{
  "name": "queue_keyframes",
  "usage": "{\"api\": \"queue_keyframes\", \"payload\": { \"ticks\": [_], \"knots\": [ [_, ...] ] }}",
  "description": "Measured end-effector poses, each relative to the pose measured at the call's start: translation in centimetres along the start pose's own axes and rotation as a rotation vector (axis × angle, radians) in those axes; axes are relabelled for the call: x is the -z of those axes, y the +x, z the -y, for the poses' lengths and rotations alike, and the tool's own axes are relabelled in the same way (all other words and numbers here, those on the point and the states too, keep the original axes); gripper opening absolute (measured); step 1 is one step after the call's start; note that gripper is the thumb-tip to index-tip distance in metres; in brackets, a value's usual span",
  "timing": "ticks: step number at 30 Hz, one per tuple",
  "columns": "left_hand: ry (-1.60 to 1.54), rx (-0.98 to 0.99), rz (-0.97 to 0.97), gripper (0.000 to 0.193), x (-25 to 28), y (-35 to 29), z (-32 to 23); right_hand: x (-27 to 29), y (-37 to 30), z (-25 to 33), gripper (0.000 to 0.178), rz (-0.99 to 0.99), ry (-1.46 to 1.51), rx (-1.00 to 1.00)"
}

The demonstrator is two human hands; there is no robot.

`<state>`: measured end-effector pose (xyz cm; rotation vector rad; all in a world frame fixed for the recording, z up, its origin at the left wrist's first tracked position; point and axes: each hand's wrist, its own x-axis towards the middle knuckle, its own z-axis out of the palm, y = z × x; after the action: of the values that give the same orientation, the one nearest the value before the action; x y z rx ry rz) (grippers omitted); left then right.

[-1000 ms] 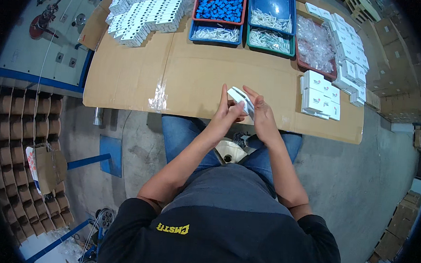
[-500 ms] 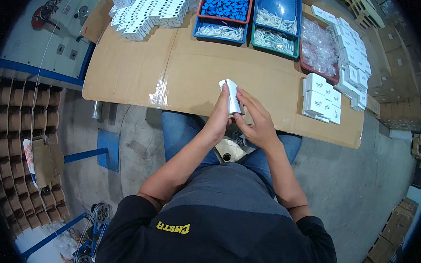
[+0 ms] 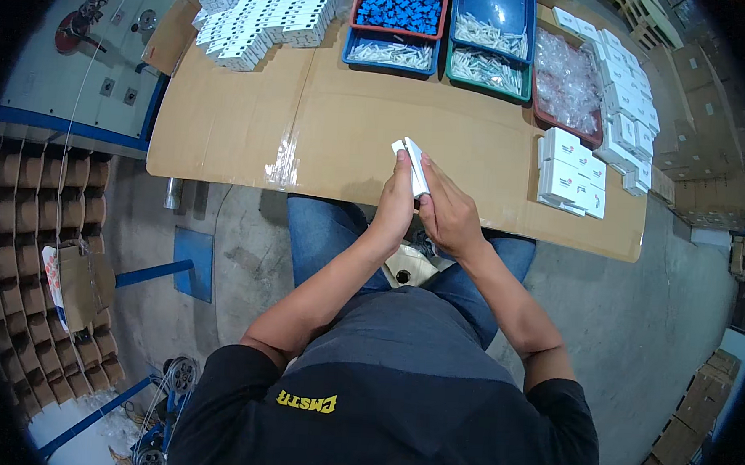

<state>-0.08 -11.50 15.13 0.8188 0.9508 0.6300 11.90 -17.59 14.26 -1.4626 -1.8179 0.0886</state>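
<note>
Between my two hands a small white carton (image 3: 416,169) is held up on edge, just above the table's near edge. My left hand (image 3: 396,198) presses its left side, thumb along the top. My right hand (image 3: 451,207) is closed against its right side, fingers angled toward the far end. A narrow flap seems to stand out at the carton's far end. My palms hide the lower part. Under it lies the cardboard-covered table (image 3: 352,130). To the right sits a small stack of white cartons (image 3: 571,174).
Along the back stand a red tray of blue pieces (image 3: 399,7), blue trays (image 3: 390,55) and a green tray (image 3: 490,73) of white sticks, and a red tray of clear plastic packets (image 3: 566,83). Rows of white boxes (image 3: 270,17) fill the far left; more cartons (image 3: 628,94) stand far right.
The carton has tilted and turned slightly, showing a narrower face. My right hand has closed in flatter against it, and both hands have shifted slightly right.
</note>
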Motion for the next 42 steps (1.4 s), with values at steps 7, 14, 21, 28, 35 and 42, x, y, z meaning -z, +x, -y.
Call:
{"api": "queue_keyframes", "payload": {
  "ticks": [7,14,21,28,35,42],
  "knots": [
    [-0.077,0.089,0.013,0.067,0.5,0.3,0.6,-0.4,-0.4,-0.1,0.046,-0.028,-0.008,-0.026],
    [-0.124,0.08,-0.003,0.06,0.7,0.4,1.5,-0.5,-1.0,-0.1,0.042,-0.027,0.113,-0.128],
    [-0.285,0.148,0.075,0.059,1.0,0.4,-0.8,1.2,0.0,-0.6,0.038,0.058,0.508,-0.354],
    [-0.374,0.293,0.198,0.06,1.6,0.3,-2.1,1.6,-0.3,-1.3,0.032,-0.136,0.794,-0.663],
    [-0.197,0.15,0.2,0.053,1.4,0.0,-1.4,1.4,-0.7,-1.9,0.034,-0.057,0.739,-0.664],
    [0.031,-0.276,0.233,0.084,1.1,-0.4,-0.3,2.5,0.6,-1.1,0.034,-0.049,0.867,-0.801]
  ]
}}
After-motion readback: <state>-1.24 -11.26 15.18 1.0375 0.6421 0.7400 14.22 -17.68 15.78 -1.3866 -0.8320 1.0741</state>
